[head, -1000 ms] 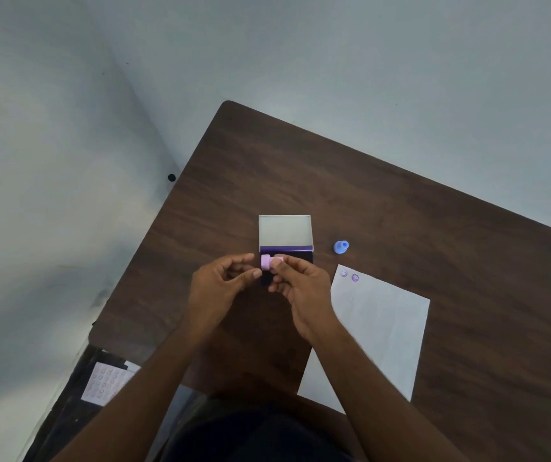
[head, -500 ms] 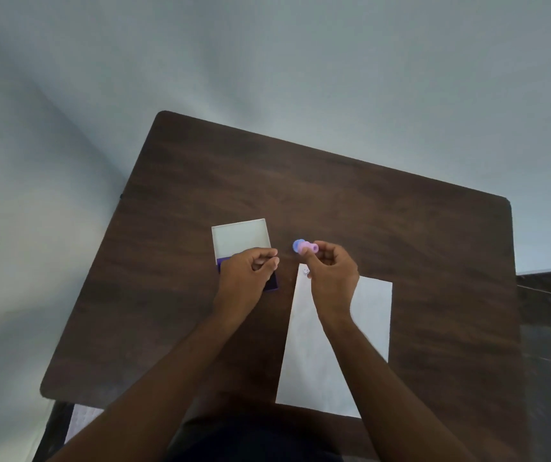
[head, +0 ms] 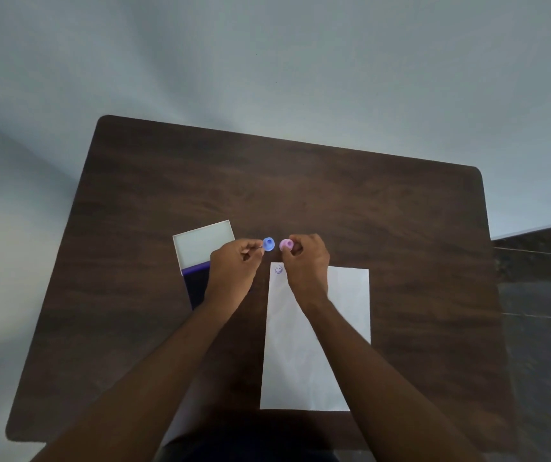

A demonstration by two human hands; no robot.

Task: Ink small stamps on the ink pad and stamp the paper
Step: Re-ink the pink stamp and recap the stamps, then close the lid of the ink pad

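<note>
My right hand (head: 305, 266) pinches a small pink stamp (head: 285, 245) just beyond the top edge of the white paper (head: 320, 345). A small blue stamp (head: 268, 244) sits right beside it on the left, and the fingertips of my left hand (head: 234, 271) close on its left edge. One purple smiley print (head: 278, 269) shows at the paper's top left corner; my right hand hides the area next to it. The ink pad (head: 193, 288) lies open to the left with its white lid (head: 204, 243) folded back, and my left hand partly covers the dark pad.
Everything lies on a dark wooden table (head: 334, 195) against a pale wall. The table's right edge borders a dark tiled floor (head: 540, 295). My forearms cross the table's near half.
My left hand left the ink pad and moved right to the blue stamp. My right hand kept the pink stamp, carrying it from the ink pad to beside the blue one.
</note>
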